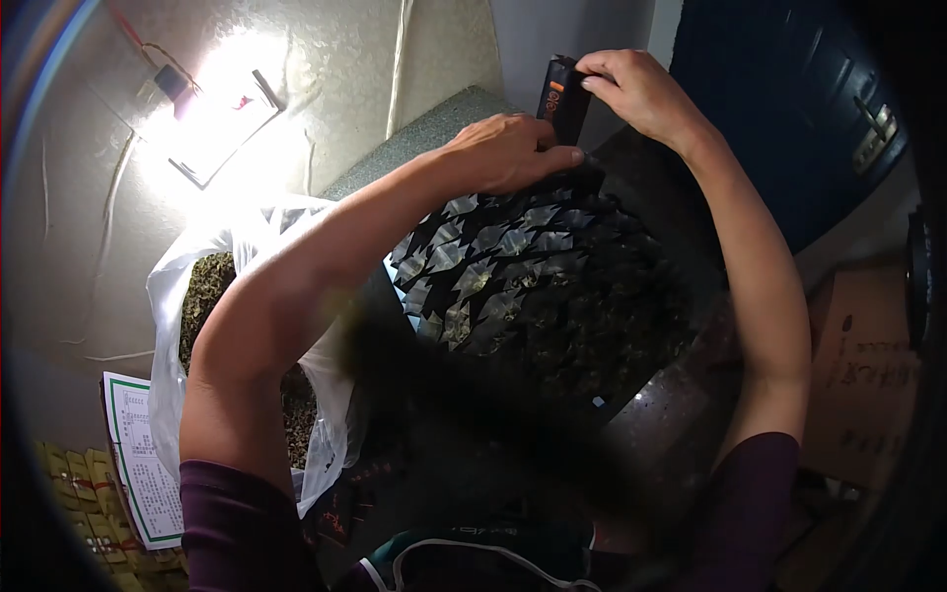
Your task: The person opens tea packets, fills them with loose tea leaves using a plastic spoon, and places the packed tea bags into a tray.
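Observation:
A black pouch with red and orange print stands upright at the far end of the rows. My right hand pinches its upper right edge between thumb and fingers. Beside the pouch's lower part lies my left hand, palm down, thumb stretched out and apart from the fingers, partly over the packets. Below both hands spread rows of black pouches with open tops and shiny clear panels, packed close together. Some greenish dried leaf shows in several of them. The tips of my left fingers are partly hidden.
Under my left arm, a white plastic bag holds dried leaves. A printed sheet and yellow packs lie lower left. A bright lamp stands upper left. A cardboard box sits right, below a dark blue door.

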A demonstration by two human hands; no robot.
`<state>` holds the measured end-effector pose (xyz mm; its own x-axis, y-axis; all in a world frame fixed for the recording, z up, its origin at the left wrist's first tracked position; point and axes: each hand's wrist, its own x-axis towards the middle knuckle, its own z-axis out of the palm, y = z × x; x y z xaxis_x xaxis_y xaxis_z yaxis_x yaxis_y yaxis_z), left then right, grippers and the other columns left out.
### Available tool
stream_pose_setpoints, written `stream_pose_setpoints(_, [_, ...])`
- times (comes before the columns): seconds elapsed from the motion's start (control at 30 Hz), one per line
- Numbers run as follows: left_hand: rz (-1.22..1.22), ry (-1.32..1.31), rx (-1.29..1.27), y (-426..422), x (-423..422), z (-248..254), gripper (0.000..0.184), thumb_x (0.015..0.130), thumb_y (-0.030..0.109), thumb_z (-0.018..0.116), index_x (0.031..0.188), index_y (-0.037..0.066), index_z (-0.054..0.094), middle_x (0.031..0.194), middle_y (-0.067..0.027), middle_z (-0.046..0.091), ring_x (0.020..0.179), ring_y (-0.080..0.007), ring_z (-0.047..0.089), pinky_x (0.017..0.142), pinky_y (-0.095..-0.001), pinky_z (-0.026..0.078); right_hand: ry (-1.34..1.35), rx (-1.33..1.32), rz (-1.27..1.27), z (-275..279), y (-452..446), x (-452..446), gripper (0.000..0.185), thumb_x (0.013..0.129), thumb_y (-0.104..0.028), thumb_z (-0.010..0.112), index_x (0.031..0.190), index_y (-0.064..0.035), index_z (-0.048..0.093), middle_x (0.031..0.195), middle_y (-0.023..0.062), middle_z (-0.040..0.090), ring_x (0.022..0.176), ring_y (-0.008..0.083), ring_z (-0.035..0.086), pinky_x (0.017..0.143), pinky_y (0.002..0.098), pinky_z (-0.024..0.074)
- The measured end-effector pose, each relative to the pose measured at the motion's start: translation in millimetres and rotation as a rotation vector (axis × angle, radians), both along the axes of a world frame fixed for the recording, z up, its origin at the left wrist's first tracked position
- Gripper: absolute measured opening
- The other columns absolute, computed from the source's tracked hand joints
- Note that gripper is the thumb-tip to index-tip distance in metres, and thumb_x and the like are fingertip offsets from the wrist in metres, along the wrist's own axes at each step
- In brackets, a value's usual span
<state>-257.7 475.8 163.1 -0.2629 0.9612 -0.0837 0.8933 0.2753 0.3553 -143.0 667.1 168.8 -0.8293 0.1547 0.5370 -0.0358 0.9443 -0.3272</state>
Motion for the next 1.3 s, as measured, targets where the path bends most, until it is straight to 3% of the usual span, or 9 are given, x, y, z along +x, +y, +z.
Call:
stream_pose_setpoints(0.3, [-0.038,0.034,0.005,-11,5,2,0.068,0.100,0.061,0.048,0.124,-0.001,0.065,0.126,-0.0233,0.063,0.121,-0.0361,0.059,0.106,-0.0444,0.044,-0.063,-0.025,0.116,6,-12,-14,0.024,0.093,-0.011,0.061,0.111,-0.0018,0.073,0.100,0.0180,0.074,0.091,0.0343,0.071,0.086,0.0411,0.0553])
stream_pose_setpoints(0.47, [-0.048,0.063,0.061,-15,2,-6,0.068,0.098,0.062,0.049,0.123,0.000,0.066,0.124,-0.0216,0.064,0.120,-0.0357,0.060,0.104,-0.0469,0.046,-0.021,-0.049,0.157,4,-13,-19,0.024,0.093,-0.012,0.061,0.112,-0.0028,0.073,0.101,0.0172,0.075,0.092,0.0341,0.072,0.086,0.0417,0.0556])
stream_pose_setpoints(0.53, [-0.042,0.080,0.117,-19,2,-12,0.069,0.097,0.063,0.049,0.120,0.001,0.068,0.120,-0.0209,0.066,0.117,-0.0358,0.062,0.100,-0.0493,0.048,-0.011,0.055,0.041,5,-17,-21,0.023,0.094,-0.008,0.064,0.113,0.0033,0.070,0.104,0.0175,0.075,0.096,0.0279,0.073,0.089,0.0364,0.0558])
stream_pose_setpoints(0.67, [-0.054,0.098,0.116,-19,5,-12,0.068,0.097,0.061,0.051,0.122,0.001,0.066,0.125,-0.0208,0.063,0.123,-0.0361,0.058,0.103,-0.0496,0.047,-0.063,0.056,0.114,-11,-11,-35,0.024,0.093,-0.008,0.064,0.113,0.0028,0.070,0.103,0.0176,0.075,0.095,0.0292,0.073,0.088,0.0368,0.0556])
stream_pose_setpoints(0.73, [-0.043,0.093,0.095,-18,3,-10,0.067,0.097,0.061,0.051,0.123,0.001,0.066,0.126,-0.0206,0.063,0.124,-0.0360,0.057,0.104,-0.0496,0.047,-0.127,-0.033,0.114,-10,-13,-38,0.024,0.092,-0.007,0.063,0.113,0.0018,0.071,0.103,0.0183,0.075,0.094,0.0305,0.073,0.088,0.0375,0.0554])
stream_pose_setpoints(0.9, [-0.027,0.055,0.117,-13,-5,-19,0.066,0.099,0.061,0.050,0.133,0.005,0.059,0.131,-0.0183,0.059,0.126,-0.0345,0.055,0.107,-0.0451,0.043,-0.060,-0.118,0.049,-2,-1,-36,0.024,0.093,-0.007,0.063,0.113,0.0025,0.071,0.099,0.0176,0.075,0.089,0.0226,0.073,0.086,0.0345,0.0549])
stream_pose_setpoints(1.0, [0.041,0.051,0.020,-4,-11,-17,0.069,0.097,0.062,0.051,0.135,0.005,0.056,0.132,-0.0185,0.059,0.125,-0.0347,0.057,0.105,-0.0450,0.044,-0.220,-0.097,0.100,-9,0,-35,0.024,0.092,-0.006,0.063,0.113,0.0028,0.071,0.100,0.0176,0.076,0.089,0.0240,0.073,0.086,0.0351,0.0550])
stream_pose_setpoints(1.1, [0.053,0.051,-0.025,-1,-17,-14,0.070,0.096,0.063,0.054,0.135,0.005,0.057,0.131,-0.0185,0.060,0.122,-0.0344,0.059,0.103,-0.0450,0.046,-0.195,-0.079,0.090,-14,-4,-32,0.024,0.092,-0.007,0.063,0.113,0.0031,0.070,0.099,0.0179,0.075,0.088,0.0267,0.073,0.086,0.0360,0.0550])
stream_pose_setpoints(1.3, [-0.008,0.048,0.062,-16,-17,-12,0.069,0.093,0.067,0.054,0.126,0.007,0.064,0.124,-0.0176,0.063,0.117,-0.0343,0.062,0.100,-0.0483,0.048,-0.353,-0.003,0.086,-3,-12,-35,0.026,0.090,-0.004,0.060,0.113,0.0025,0.069,0.096,0.0208,0.074,0.086,0.0286,0.072,0.084,0.0395,0.0544])
